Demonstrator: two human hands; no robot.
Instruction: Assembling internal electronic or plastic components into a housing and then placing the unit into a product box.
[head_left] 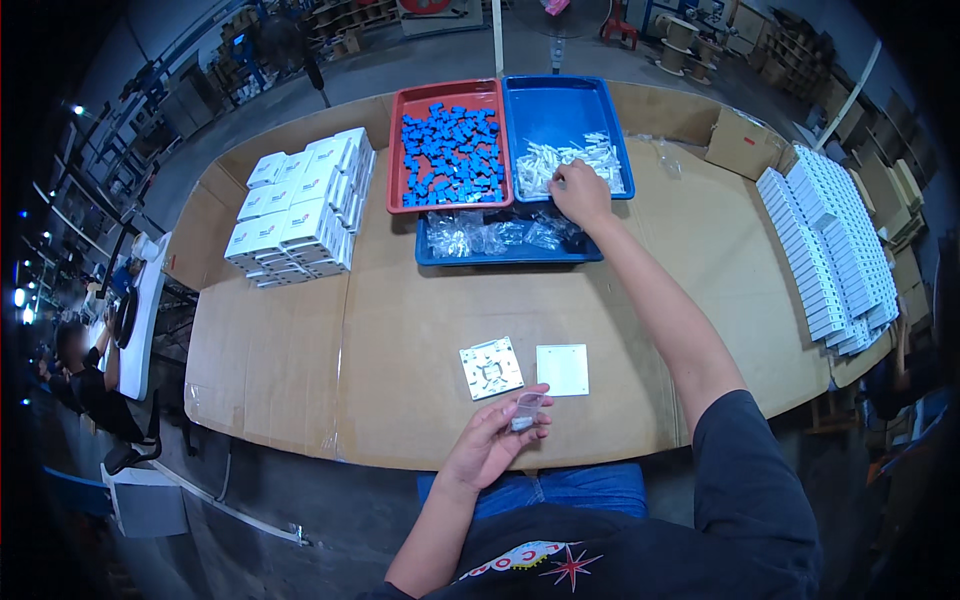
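Observation:
My left hand [482, 446] is closed on a small clear plastic bag [527, 408] near the table's front edge. Something small and pale shows at the bottom of the bag. My right hand [581, 194] reaches into the blue tray [557, 108], fingers pinched at a heap of small white tube-like pieces [606, 152]; whatever sits between the fingertips is hidden. Just beyond my left hand lie an open square white plastic piece [491, 368] with a patterned inside and a flat square white cover [562, 370], side by side and slightly apart.
A red tray [426, 100] of blue parts [455, 150] adjoins the blue one. Under their near edges, another blue tray [508, 261] holds clear bags. White boxes [296, 205] are stacked left, white pieces [835, 250] right. Cardboard [400, 300] covers the table. Another person [95, 375] sits far left.

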